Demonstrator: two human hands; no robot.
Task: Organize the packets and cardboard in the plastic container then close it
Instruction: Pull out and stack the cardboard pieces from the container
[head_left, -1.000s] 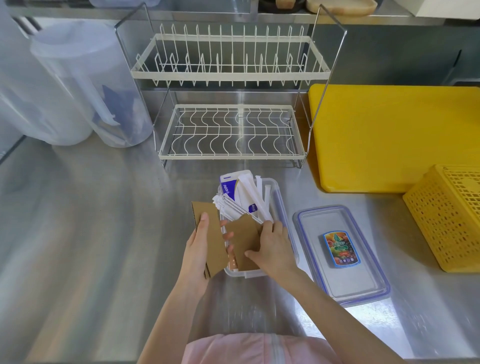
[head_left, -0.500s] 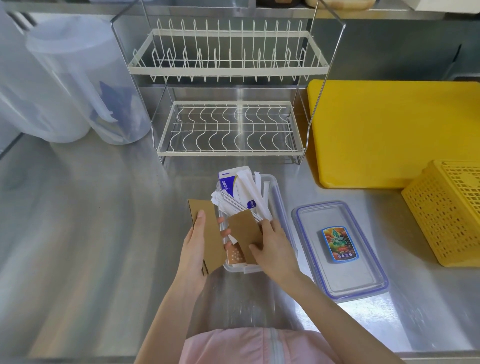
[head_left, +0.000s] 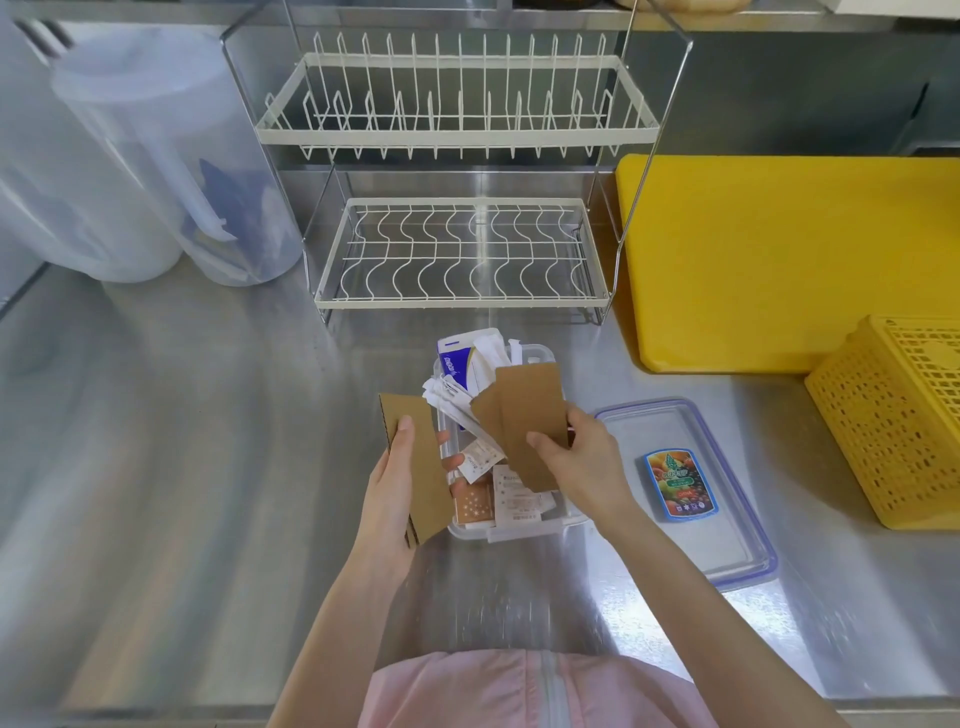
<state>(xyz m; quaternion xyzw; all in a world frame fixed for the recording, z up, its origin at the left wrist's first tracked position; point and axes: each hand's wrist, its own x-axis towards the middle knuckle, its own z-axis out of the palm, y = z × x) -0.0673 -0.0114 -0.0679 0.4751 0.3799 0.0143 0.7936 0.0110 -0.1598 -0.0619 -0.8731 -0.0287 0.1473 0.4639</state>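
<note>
- Right now your plastic container (head_left: 540, 522) sits on the steel counter (head_left: 182, 441), just in front of the white dish rack (head_left: 460, 218). It is a clear rectangular tub, lid off, and crowded.
- Inside it, white packets (head_left: 485, 371) stand tilted at the far end, one with a blue printed panel; nearer you lie flat sachets, one orange-brown with pale specks (head_left: 474, 505) and one white with small print (head_left: 519, 501).
- Your left hand (head_left: 395, 493) is closed around a strip of corrugated cardboard (head_left: 415, 457), thumb on its front face, fingers behind. The strip stands nearly upright at the container's left edge, its fluted edge showing on the left.
- Your right hand (head_left: 582, 462) pinches brown cardboard pieces (head_left: 524, 415) between thumb and fingers, holding them above the container's middle, clear of the packets. They look like two overlapping pieces; you cannot tell for sure from this view.
- Just right of the container lies its lid (head_left: 727, 545), flat on the counter, clear with a blue-violet rim and a colourful fruit label (head_left: 680, 483) in the middle.
- Farther right of the container stands a yellow perforated basket (head_left: 893, 415), and behind that a yellow cutting board (head_left: 779, 249).
- Left of the dish rack, well away from the container, stand translucent plastic jugs (head_left: 171, 156).
</note>
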